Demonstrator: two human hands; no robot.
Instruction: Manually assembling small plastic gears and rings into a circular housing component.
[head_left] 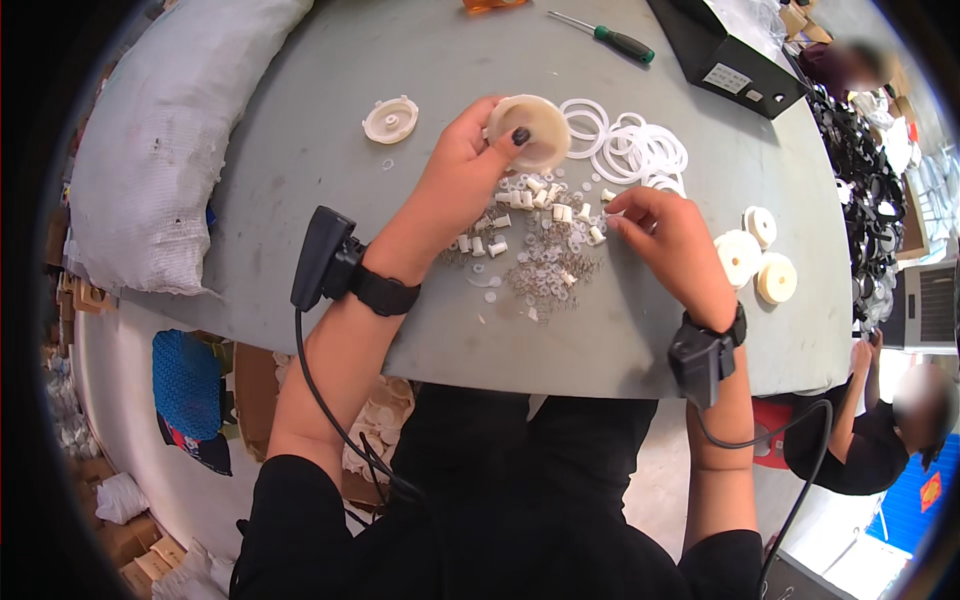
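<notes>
My left hand (462, 155) is closed on a round cream plastic cup-shaped part (549, 138), its thumb inside the hollow and its fingers behind the rim. Right of the pile, the fingertips of my right hand (668, 238) come together in a pinch; whatever is between them is too small to make out. Between the hands lies a loose pile of small metal springs (545, 243), little white spool-like pieces (498, 248) and translucent washers (552, 285). Several white rings (655, 150) overlap behind my right hand. A shallow cream cap (390, 120) lies farther left.
On the grey table (330, 190) are three cream discs (738, 258) at the right, a green-handled screwdriver (622, 44) at the back, and a black box (745, 75). A bulky white woven sack (165, 140) fills the left side. Two other people are at the right.
</notes>
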